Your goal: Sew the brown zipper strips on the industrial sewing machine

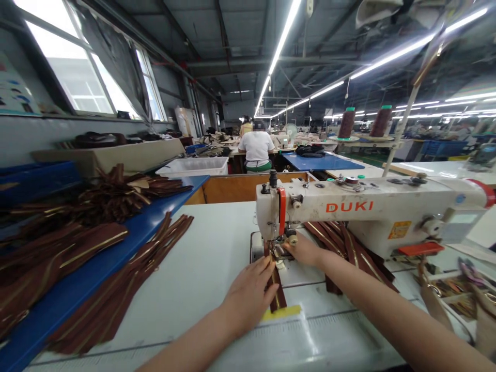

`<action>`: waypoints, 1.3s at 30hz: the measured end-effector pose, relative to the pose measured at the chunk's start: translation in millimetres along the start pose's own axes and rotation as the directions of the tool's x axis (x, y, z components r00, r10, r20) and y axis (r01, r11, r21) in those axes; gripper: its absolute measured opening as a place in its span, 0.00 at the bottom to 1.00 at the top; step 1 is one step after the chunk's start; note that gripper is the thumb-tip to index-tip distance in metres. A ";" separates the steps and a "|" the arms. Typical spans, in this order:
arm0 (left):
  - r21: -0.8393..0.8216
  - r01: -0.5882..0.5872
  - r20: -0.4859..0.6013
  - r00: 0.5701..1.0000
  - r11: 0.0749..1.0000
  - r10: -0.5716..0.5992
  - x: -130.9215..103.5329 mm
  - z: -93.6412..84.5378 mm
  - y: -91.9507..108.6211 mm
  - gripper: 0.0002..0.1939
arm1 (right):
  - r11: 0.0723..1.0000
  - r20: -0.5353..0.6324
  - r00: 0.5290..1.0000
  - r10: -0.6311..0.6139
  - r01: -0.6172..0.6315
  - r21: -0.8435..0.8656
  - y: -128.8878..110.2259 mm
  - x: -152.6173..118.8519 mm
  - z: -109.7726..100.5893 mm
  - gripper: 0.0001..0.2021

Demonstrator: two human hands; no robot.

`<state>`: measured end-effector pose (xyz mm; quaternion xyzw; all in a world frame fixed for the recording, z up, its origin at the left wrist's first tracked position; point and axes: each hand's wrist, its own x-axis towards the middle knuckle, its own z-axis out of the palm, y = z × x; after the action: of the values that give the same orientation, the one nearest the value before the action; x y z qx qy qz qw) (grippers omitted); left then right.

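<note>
A brown zipper strip [278, 298] with a gold line along it lies lengthwise under the needle area of the white sewing machine [310, 206]. My left hand [251, 292] rests flat on the left side of this strip, fingers stretched toward the presser foot, thumb apart and across the strip. Behind and right of the needle, my right hand [304, 250] reaches in low beside the machine head. Its fingertips are partly hidden by the presser foot parts, so whether they grip the strip's far end does not show.
More brown zipper strips [127, 281] lie left on the table; others [354, 248] lie under the machine arm. A blue board [155, 222] bears further piles. At right stands a parts tray [453, 294]. Yellow tape [289, 312] marks the front. A seated person [256, 147] works ahead.
</note>
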<state>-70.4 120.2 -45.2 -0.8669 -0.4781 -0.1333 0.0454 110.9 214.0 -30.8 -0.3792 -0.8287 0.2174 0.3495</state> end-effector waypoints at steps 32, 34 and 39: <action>-0.047 -0.338 -0.289 0.906 0.940 0.311 -39.8 -5.5 22.4 0.16 | 0.954 0.080 0.996 -0.044 0.066 -0.293 -61.7 -121.3 22.1 0.10; -0.051 -0.342 -0.275 0.908 0.938 0.316 -40.6 -4.5 20.5 0.16 | 0.941 0.103 0.993 -0.052 0.084 -0.328 -61.9 -121.0 21.5 0.10; -0.091 -0.343 -0.244 0.918 0.935 0.313 -44.0 -2.7 14.0 0.15 | 0.844 0.183 0.979 -0.095 0.177 -0.506 -64.2 -121.0 22.2 0.06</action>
<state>-81.4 76.1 -54.0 -0.9151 -0.3078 -0.2526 0.0638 120.5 77.8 -55.5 -0.3820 -0.9053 -0.0120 0.1851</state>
